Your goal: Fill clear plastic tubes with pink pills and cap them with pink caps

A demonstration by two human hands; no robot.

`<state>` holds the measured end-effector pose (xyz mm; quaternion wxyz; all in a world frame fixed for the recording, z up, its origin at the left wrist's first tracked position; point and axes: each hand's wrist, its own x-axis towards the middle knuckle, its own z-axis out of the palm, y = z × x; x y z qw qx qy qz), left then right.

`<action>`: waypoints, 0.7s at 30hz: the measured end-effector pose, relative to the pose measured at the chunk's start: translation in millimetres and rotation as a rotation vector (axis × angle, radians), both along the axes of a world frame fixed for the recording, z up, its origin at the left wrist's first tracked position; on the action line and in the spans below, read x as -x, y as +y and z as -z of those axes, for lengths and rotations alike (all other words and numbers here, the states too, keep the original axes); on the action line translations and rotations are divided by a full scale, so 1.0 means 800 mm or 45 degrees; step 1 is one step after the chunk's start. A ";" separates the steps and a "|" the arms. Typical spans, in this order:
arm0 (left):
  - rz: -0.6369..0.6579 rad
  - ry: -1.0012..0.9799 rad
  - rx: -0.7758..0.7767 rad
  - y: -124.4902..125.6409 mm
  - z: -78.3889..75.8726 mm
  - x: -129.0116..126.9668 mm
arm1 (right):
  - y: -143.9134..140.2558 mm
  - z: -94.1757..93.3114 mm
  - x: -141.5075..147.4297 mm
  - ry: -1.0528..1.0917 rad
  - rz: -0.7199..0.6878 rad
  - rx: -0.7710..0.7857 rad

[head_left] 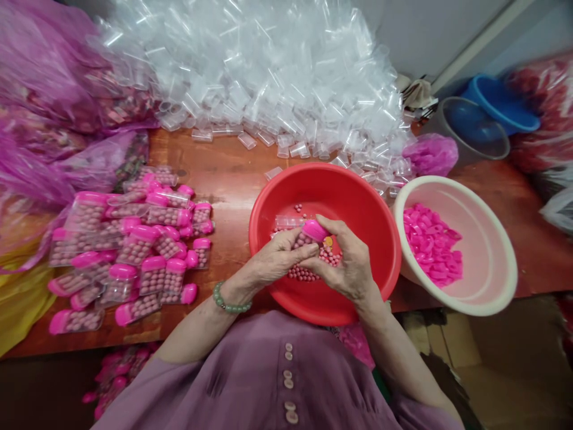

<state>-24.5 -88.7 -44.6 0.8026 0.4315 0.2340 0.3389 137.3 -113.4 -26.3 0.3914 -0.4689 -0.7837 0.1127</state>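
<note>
Over a red basin [358, 203] my left hand [277, 258] grips a small clear container filled with pink beads [303, 239]. My right hand [351, 263] presses a pink cap [314, 229] onto that container's top end. Loose pink beads [329, 258] lie in the basin below my hands, and an empty clear container [286, 221] rests in it too. A green bead bracelet [228, 304] circles my left wrist.
A heap of filled, pink-capped containers [134, 251] lies on the wooden table [224, 173] at left. Behind is a big pile of empty clear containers [268, 77]. A cream bowl of pink caps [501, 251] stands at right. Pink bags [49, 95] and blue tubs [496, 101] surround.
</note>
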 end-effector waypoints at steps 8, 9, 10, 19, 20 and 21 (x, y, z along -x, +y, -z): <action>-0.008 -0.088 0.112 0.001 0.004 0.000 | 0.005 0.010 0.008 -0.530 0.065 -0.276; 0.008 -0.098 0.114 0.001 0.004 0.000 | 0.006 0.010 0.008 -0.542 0.062 -0.310; 0.025 -0.104 0.117 0.001 0.004 0.000 | 0.007 0.009 0.008 -0.548 0.060 -0.340; 0.075 -0.103 0.094 0.002 0.008 -0.001 | 0.012 0.009 0.006 -0.539 0.073 -0.424; 0.074 -0.113 0.098 0.003 0.009 -0.001 | 0.013 0.009 0.006 -0.544 0.074 -0.431; 0.072 -0.124 0.102 0.003 0.010 -0.002 | 0.013 0.009 0.006 -0.551 0.077 -0.435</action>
